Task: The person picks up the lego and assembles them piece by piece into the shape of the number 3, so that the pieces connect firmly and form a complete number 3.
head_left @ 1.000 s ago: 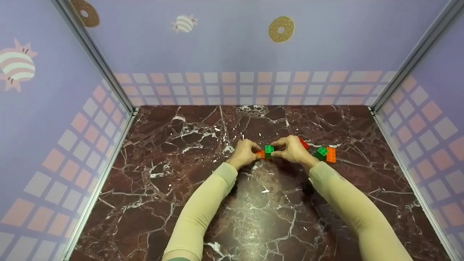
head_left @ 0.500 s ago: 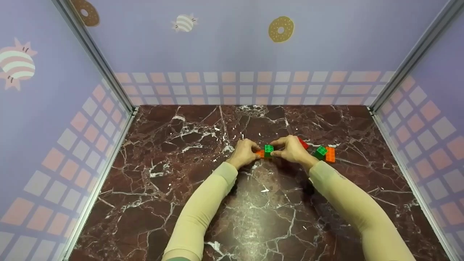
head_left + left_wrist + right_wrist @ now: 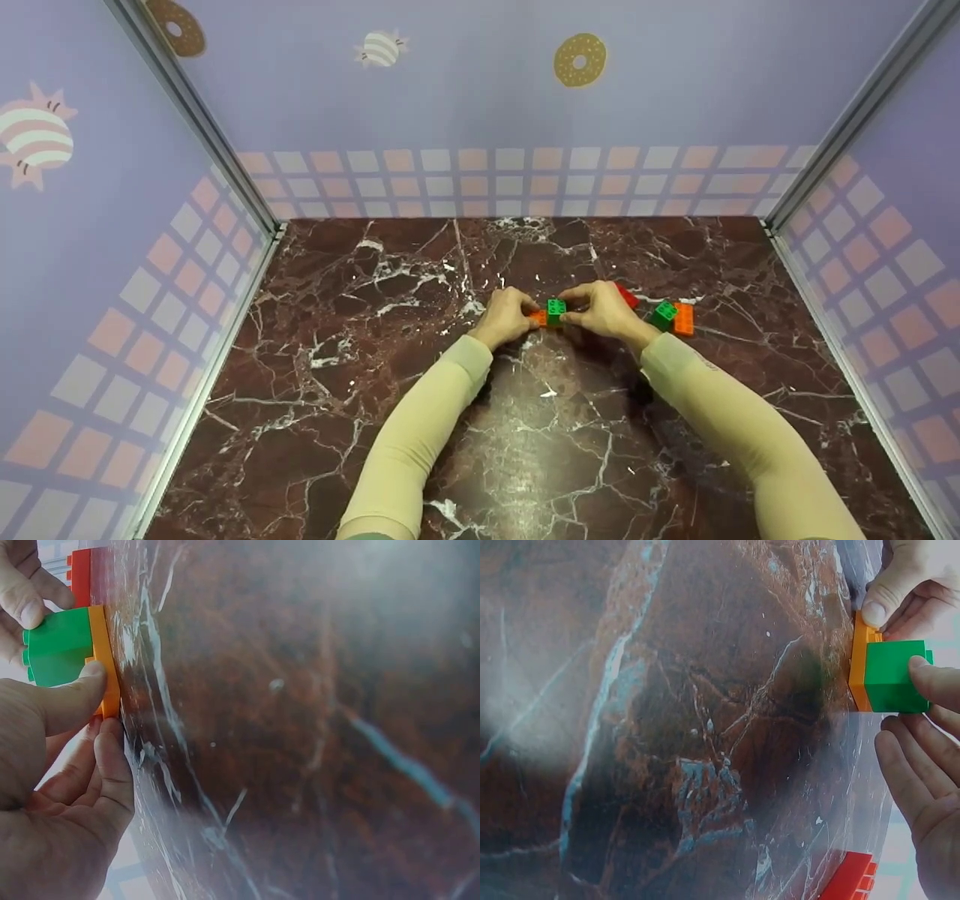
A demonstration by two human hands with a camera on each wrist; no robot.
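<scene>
A green building block sits upright on one end of a flat orange block, which lies on the marble-patterned tabletop. My left hand pinches the orange block's free end between thumb and fingers. Thumb and fingers of my right hand hold the green block from the right side. Both hands are close together, with the two blocks between them. In the head view the fingers hide part of the orange block.
Just beyond the right hand lies a red block, partly hidden. A second green block leans or stands against another flat orange block to the right. Patterned panels enclose the tabletop at the back and sides.
Both hands and the two blocks between them stay practically in place. The right forearm shifts slightly outward.
</scene>
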